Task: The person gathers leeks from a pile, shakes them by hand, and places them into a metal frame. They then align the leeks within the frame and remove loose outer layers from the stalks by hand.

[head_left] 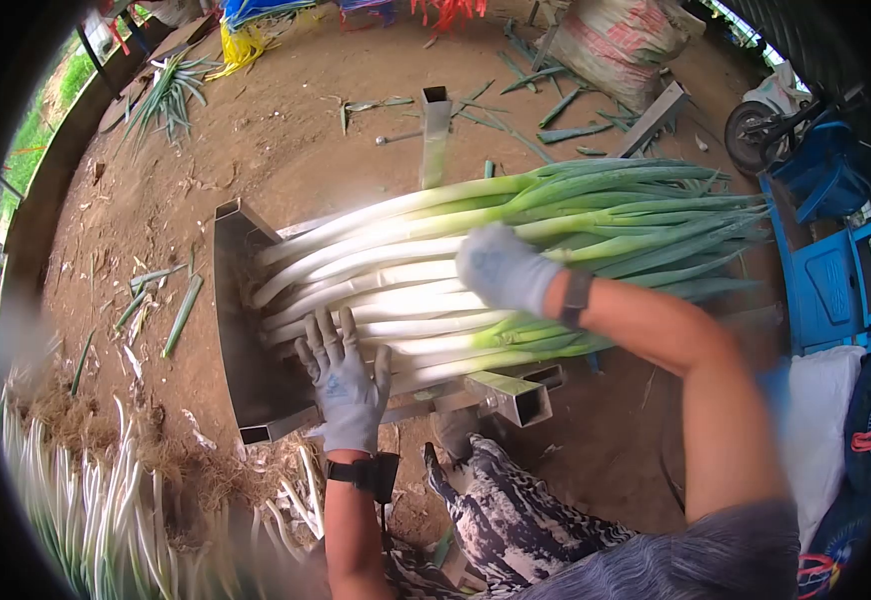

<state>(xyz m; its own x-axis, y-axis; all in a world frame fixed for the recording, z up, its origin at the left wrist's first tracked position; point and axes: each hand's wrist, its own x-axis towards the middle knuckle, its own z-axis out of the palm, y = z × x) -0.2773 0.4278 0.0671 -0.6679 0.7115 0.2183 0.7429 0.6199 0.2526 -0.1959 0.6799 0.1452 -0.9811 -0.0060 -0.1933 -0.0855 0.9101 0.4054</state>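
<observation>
1. Fingers of the left hand (348, 395) spread open at the near edge of the leeks (408, 272), by the root ends; light contact could let stalks roll.
2. Right hand (504, 270) is curled over the middle of the leeks; blur hides whether it grips any. A hard push there could bruise or snap white stems.
3. Just left of the left hand stands a metal plate (246, 345); its edge could scrape knuckles if the hand slides.
4. Beyond the right hand, green leaves (656, 205) overhang the metal frame (504, 394); their weight could drag the layer askew.
</observation>
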